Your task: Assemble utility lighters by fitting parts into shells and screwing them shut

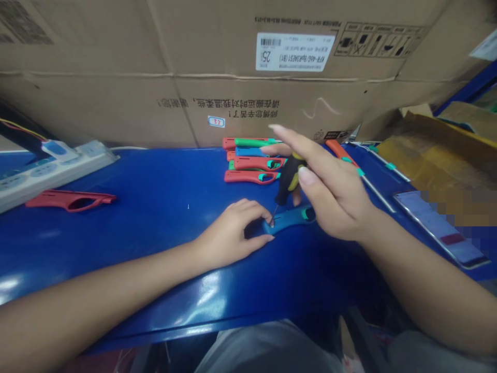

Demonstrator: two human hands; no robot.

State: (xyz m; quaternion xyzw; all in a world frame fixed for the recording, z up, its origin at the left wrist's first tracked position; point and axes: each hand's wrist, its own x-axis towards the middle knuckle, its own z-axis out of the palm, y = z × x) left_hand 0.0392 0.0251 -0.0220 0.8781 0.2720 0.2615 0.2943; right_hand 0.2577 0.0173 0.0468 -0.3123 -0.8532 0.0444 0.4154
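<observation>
The blue casing [289, 220] lies on the tabletop [155, 228] between the two hands, directly in front of the person, its long axis running mostly from left to right and slanting slightly away from the body toward the right. Its left end sits right at the left hand [233, 230], whose thumb and index finger pinch it from the near and far sides, the other fingers curled in behind. That hand is the nearer one, since it touches the casing, and its forearm comes in from the left, roughly in line with that same slant. The right hand [337, 191] is raised over the opposite end, where a teal piece [308, 213] shows beside the fingers; the far right tip of the casing is hidden by the hand. It grips a black-and-yellow screwdriver [289, 178] between the thumb and fingers, with the index finger stretched out past the handle. The screwdriver leans, its handle up and to the right, its thin shaft pointing down and left to the casing's left end, just beside the pinching fingertips. The shaft therefore crosses the casing's long axis at a steep slant instead of following it. Whether the tip is seated in a hole or only rests on the surface is too small to tell.
</observation>
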